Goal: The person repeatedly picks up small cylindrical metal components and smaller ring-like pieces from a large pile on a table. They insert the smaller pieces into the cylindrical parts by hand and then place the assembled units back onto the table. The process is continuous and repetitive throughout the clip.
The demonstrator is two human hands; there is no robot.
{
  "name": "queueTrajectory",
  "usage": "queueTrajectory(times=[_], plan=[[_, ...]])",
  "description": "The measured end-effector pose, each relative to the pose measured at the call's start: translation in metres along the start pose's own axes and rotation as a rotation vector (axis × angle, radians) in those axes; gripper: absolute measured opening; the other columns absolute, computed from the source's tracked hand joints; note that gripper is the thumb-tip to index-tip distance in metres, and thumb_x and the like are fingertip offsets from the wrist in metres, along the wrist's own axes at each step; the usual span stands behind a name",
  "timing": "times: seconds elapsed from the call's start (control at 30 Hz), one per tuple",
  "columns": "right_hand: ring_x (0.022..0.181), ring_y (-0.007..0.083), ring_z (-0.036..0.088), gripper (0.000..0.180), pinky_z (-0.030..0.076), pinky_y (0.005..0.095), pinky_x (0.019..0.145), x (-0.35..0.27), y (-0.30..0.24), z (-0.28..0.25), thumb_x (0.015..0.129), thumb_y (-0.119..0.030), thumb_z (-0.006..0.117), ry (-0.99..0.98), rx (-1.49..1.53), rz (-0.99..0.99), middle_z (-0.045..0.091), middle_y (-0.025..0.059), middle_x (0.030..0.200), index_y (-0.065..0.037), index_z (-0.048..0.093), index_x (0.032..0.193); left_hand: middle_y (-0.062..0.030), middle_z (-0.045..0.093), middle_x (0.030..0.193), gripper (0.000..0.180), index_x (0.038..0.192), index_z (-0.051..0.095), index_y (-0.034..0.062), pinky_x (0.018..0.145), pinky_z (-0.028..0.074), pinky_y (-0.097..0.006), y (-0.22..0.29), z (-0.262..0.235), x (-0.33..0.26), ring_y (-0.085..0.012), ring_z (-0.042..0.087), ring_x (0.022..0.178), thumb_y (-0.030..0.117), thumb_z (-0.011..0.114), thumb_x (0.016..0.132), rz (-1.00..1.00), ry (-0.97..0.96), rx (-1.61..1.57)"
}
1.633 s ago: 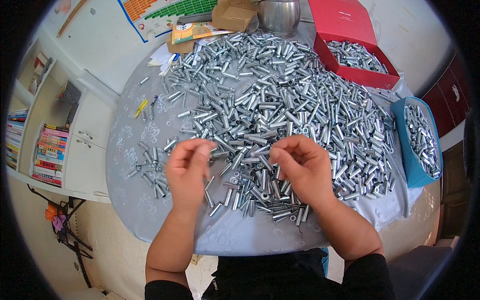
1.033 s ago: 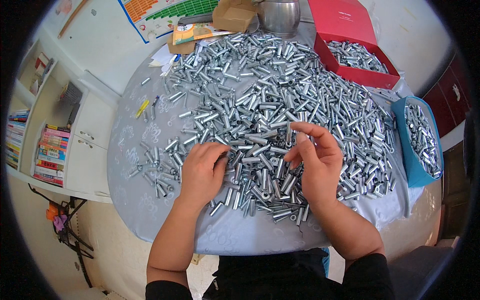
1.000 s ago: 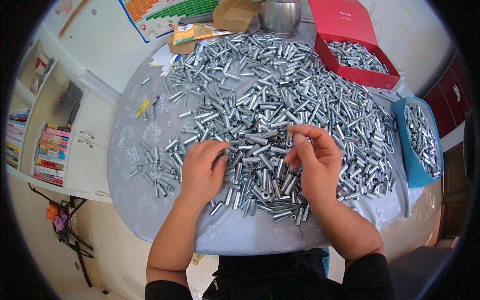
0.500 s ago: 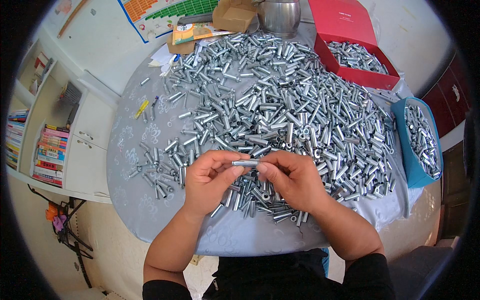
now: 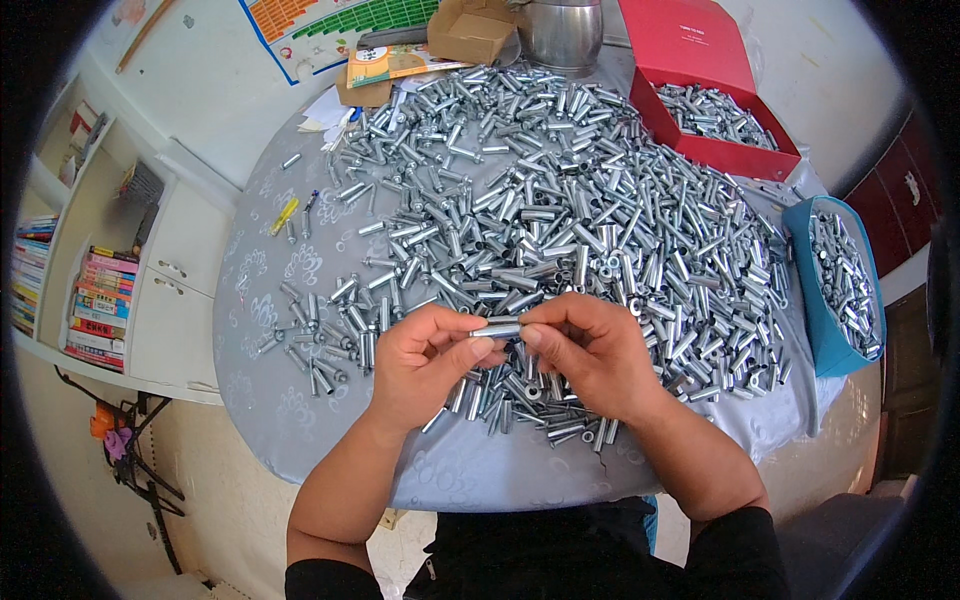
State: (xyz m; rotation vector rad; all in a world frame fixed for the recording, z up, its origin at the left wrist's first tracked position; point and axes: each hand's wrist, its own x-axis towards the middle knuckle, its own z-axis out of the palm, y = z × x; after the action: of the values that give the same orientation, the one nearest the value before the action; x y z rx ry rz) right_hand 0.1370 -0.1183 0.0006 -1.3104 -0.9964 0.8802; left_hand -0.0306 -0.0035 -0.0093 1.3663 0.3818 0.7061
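Between the fingertips of both hands, a shiny metal sleeve anchor is held level above the near part of a heap. My left hand pinches its left end with thumb and forefinger. At the other end, the thumb and fingers of my right hand close on it and cover its tip. Beneath and beyond the hands spreads the big heap of loose metal anchors and sleeves, with some nuts and washers among them.
A red box and a teal fabric bin, both filled with metal pieces, stand at the right. At the back are a steel pot, a cardboard box and a booklet. A yellow pen-like item lies on the silver tablecloth.
Both hands have shifted slightly, and the anchor between them sits a little lower and further right, with its surface turned. The heap looks the same.
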Motion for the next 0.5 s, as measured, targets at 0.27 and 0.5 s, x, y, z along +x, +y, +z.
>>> queueTrajectory(times=[0.27,0.5], plan=[[0.059,0.0082,0.058,0.009,0.046,0.0239,0.052,-0.0014,-0.0025,0.0011,0.090,-0.007,0.065,-0.016,-0.036,-0.050,0.061,0.0045,0.071,0.001,0.064,0.093,-0.0141,0.069,0.085,0.015,0.103,0.059,-0.0033,0.069,0.059,-0.030,0.0041,-0.0041,-0.0004,-0.0183,0.070,0.074,0.005,0.062,0.091,-0.076,-0.017,-0.003],[0.059,0.0105,0.060,0.008,0.047,0.0250,0.052,-0.0010,-0.0021,0.0001,0.089,-0.005,0.065,-0.008,-0.099,-0.081,0.062,0.0066,0.073,0.002,0.064,0.093,-0.0111,0.068,0.081,0.016,0.103,0.059,-0.0029,0.064,0.057,-0.028,0.0040,-0.0018,-0.0005,-0.0153,0.068,0.069,0.008,0.062,0.092,-0.080,0.002,0.073]])
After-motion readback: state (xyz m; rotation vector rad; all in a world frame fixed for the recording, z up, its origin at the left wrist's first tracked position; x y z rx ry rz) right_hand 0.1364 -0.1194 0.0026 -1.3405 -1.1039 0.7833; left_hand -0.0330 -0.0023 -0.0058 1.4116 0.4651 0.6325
